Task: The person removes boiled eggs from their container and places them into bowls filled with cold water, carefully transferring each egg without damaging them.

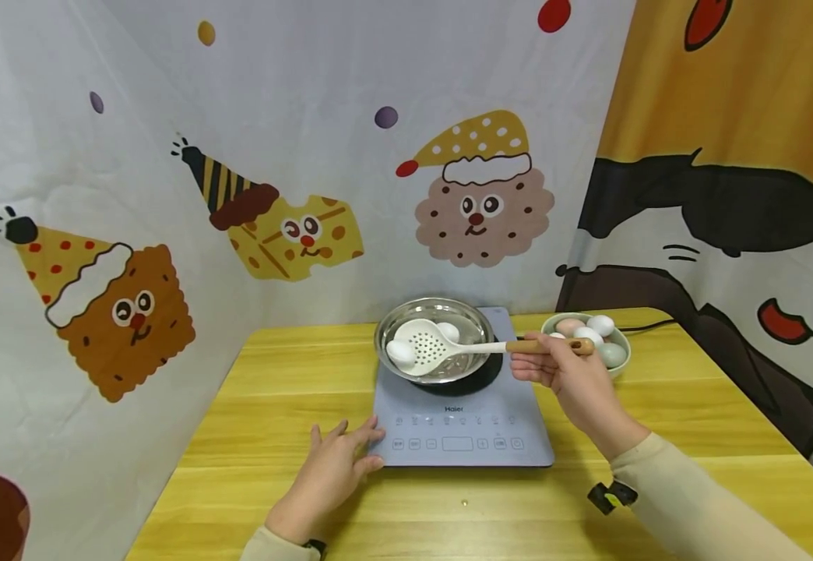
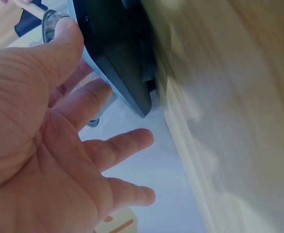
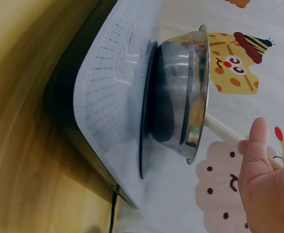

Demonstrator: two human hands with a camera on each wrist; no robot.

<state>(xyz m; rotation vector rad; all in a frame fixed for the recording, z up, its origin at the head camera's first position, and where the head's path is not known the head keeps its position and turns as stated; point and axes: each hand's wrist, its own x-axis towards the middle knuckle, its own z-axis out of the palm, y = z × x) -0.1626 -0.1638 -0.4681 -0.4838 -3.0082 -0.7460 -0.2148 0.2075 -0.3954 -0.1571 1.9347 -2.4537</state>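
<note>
My right hand (image 1: 564, 374) holds a slotted spoon (image 1: 431, 348) by its wooden handle, with the pale perforated head inside the rim of a steel bowl (image 1: 485, 326). One white egg (image 1: 401, 353) lies at the left edge of the spoon's head; another egg (image 1: 448, 333) shows behind it in the bowl. The bowl stands on the black cooking ring of an induction cooker (image 1: 462, 428). At the cooker's left front edge is my left hand (image 1: 332, 467), thumb and fingertips touching it. In the left wrist view, the other fingers (image 2: 132, 145) spread out straight.
A pale green bowl (image 1: 620, 366) full of white, pinkish and greenish eggs stands on the right, just beyond my right hand. A black cord (image 1: 648, 326) runs behind it. The wooden table (image 1: 273, 389) ends against a printed cloth wall (image 1: 308, 101).
</note>
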